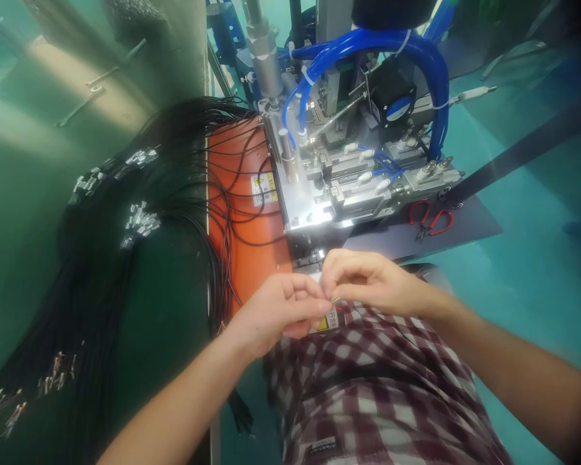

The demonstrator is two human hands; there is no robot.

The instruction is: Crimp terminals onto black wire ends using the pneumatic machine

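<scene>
Close in front of my body, my left hand point(283, 309) and my right hand point(368, 279) meet fingertip to fingertip. Thin coloured wires point(336, 301), greenish-yellow and red, poke out where the two pinches come together. My left thumb and fingers are closed on them, and my right thumb and forefinger pinch at the same spot. The rest of these wires is hidden by the fingers. Just beyond my hands is the front edge of a metal machine fixture point(314, 216) on an orange base point(249, 248).
Black cables point(225, 226) lie across the orange base and in thick bundles on the green surface point(169, 361) at left, with silvery ends point(140, 226). Blue air hoses point(368, 44) arch over the machine. Red-handled cutters point(430, 223) lie on the grey plate point(469, 223) at right.
</scene>
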